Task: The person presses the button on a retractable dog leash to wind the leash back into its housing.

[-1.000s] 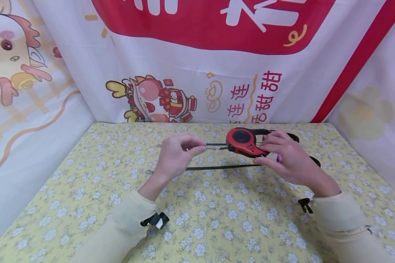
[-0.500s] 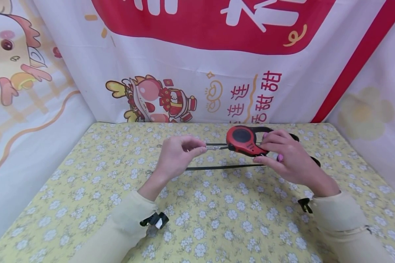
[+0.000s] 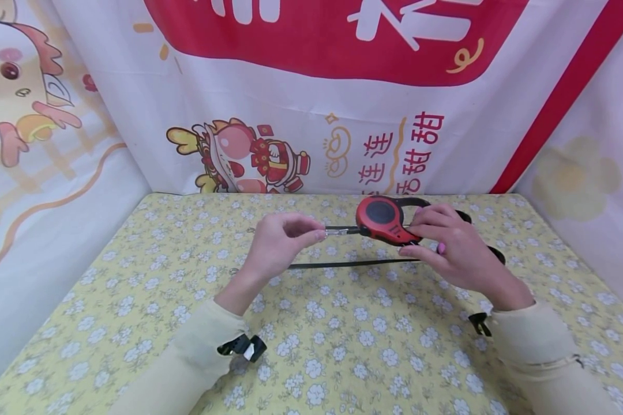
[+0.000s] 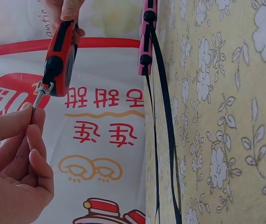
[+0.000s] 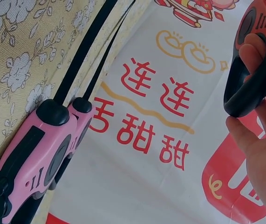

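My left hand [image 3: 275, 245] pinches the metal clip [image 4: 40, 94] of a red and black retractable dog leash [image 3: 384, 218] between thumb and fingertips. The leash's other end is in my right hand [image 3: 454, 251], whose fingers curl through the black handle [image 5: 247, 95]. The leash is held above the table, with the clip close to its nose and only a short bit of cord between. Two pink retractable leashes [image 5: 42, 154] lie side by side below, mostly hidden behind my right hand in the head view.
A flowered cloth covers the table [image 3: 337, 346]. Black straps [image 3: 353, 264] from the pink leashes run leftward across it, ending in metal clips [image 3: 233, 271] near my left wrist. Printed white curtains [image 3: 291, 98] stand at the back and sides.
The red leash has risen slightly in my right hand. Both hands keep their hold and have barely shifted.
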`<control>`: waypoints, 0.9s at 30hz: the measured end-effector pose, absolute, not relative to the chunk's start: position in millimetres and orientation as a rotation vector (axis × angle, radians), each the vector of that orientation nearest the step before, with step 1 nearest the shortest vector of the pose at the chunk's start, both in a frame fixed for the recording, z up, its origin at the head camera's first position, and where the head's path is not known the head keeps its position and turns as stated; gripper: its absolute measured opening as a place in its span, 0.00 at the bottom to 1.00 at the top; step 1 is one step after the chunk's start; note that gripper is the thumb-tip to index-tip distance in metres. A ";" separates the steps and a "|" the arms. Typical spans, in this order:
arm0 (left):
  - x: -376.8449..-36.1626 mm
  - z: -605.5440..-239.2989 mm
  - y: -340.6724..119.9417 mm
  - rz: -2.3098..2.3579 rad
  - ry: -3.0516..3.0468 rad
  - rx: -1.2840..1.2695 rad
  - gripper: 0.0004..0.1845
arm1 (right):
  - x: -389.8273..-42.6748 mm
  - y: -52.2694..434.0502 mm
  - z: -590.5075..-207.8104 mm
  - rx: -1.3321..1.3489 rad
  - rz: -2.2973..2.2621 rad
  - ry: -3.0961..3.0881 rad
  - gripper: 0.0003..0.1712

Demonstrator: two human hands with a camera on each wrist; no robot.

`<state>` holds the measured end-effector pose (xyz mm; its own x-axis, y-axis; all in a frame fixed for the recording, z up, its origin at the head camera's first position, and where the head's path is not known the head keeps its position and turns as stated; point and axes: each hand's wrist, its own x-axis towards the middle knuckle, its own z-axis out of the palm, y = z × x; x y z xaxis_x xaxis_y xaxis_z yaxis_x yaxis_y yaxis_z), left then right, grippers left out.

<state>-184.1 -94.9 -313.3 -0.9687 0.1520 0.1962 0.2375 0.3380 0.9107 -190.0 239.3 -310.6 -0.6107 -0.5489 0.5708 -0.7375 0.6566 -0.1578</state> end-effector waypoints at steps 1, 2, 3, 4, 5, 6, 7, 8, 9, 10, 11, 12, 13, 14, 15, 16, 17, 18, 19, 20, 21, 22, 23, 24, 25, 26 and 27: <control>-184.2 -313.3 -94.6 -1.716 -2.510 -0.364 0.06 | -189.7 239.5 -310.5 0.996 0.521 -2.399 0.28; -184.3 -313.2 -94.3 -1.706 -2.511 -0.365 0.06 | -189.4 239.8 -310.4 0.992 0.517 -2.404 0.26; -184.4 -313.2 -94.0 -1.693 -2.513 -0.367 0.06 | -189.1 239.9 -310.3 0.989 0.514 -2.409 0.25; -184.2 -313.1 -93.9 -1.678 -2.516 -0.372 0.06 | -188.8 240.0 -310.1 0.989 0.516 -2.410 0.25; -184.2 -312.9 -93.8 -1.660 -2.520 -0.376 0.05 | -188.9 240.1 -309.8 0.991 0.515 -2.410 0.25; -184.0 -312.7 -93.6 -1.643 -2.524 -0.383 0.06 | -188.8 240.2 -309.5 0.993 0.517 -2.409 0.25; -183.7 -312.4 -93.5 -1.623 -2.529 -0.393 0.06 | -188.6 240.2 -308.9 0.994 0.520 -2.409 0.25; -183.4 -312.1 -93.2 -1.603 -2.532 -0.405 0.06 | -188.5 240.4 -308.1 0.994 0.527 -2.410 0.25; -183.1 -311.7 -93.1 -1.579 -2.536 -0.418 0.07 | -188.4 240.9 -307.3 0.990 0.531 -2.413 0.25; -182.8 -311.2 -92.7 -1.563 -2.538 -0.433 0.09 | -188.1 241.8 -306.4 0.982 0.532 -2.418 0.25; -182.5 -310.6 -92.4 -1.556 -2.537 -0.445 0.10 | -187.7 242.9 -305.3 0.971 0.533 -2.428 0.26; -182.1 -309.9 -91.9 -1.562 -2.535 -0.454 0.12 | -186.8 244.3 -304.1 0.960 0.534 -2.438 0.26; -181.7 -309.0 -91.8 -1.573 -2.530 -0.460 0.13 | -186.1 245.8 -302.9 0.952 0.532 -2.448 0.26; -181.2 -308.2 -91.5 -1.596 -2.523 -0.467 0.15 | -185.2 248.0 -301.9 0.944 0.524 -2.458 0.26; -180.7 -307.2 -91.0 -1.634 -2.516 -0.471 0.17 | -184.2 251.2 -301.4 0.942 0.511 -2.461 0.26; -180.0 -306.4 -90.2 -1.680 -2.508 -0.475 0.19 | -182.6 254.5 -300.8 0.940 0.495 -2.467 0.26; -179.5 -305.8 -89.1 -1.728 -2.500 -0.482 0.20 | -181.1 258.7 -300.8 0.942 0.474 -2.469 0.26; -178.9 -305.3 -87.6 -1.778 -2.494 -0.488 0.22 | -179.5 263.1 -301.1 0.947 0.454 -2.465 0.25; -178.2 -304.8 -85.7 -1.819 -2.492 -0.500 0.24 | -178.0 268.4 -302.0 0.951 0.437 -2.460 0.25; -177.4 -304.7 -83.4 -1.864 -2.493 -0.510 0.25 | -176.2 274.0 -302.9 0.952 0.416 -2.457 0.24; -176.5 -304.7 -80.7 -1.901 -2.498 -0.522 0.26 | -174.6 279.7 -304.1 0.952 0.401 -2.451 0.24; -175.5 -305.1 -77.8 -1.928 -2.506 -0.539 0.28 | -172.6 285.0 -305.2 0.952 0.387 -2.449 0.24; -174.6 -306.0 -74.7 -1.960 -2.515 -0.551 0.28 | -170.7 290.6 -306.6 0.947 0.380 -2.452 0.23; -173.6 -307.2 -71.2 -1.996 -2.524 -0.560 0.29 | -168.1 295.7 -307.8 0.936 0.374 -2.461 0.23; -172.6 -308.8 -67.7 -2.021 -2.537 -0.574 0.31 | -165.3 300.8 -309.0 0.918 0.368 -2.476 0.22; -171.6 -310.8 -63.6 -2.049 -2.544 -0.580 0.32 | -162.3 306.0 -310.2 0.900 0.358 -2.494 0.22; -170.7 -312.8 -59.2 -2.067 -2.554 -0.591 0.33 | -159.2 311.2 -311.5 0.881 0.354 -2.518 0.22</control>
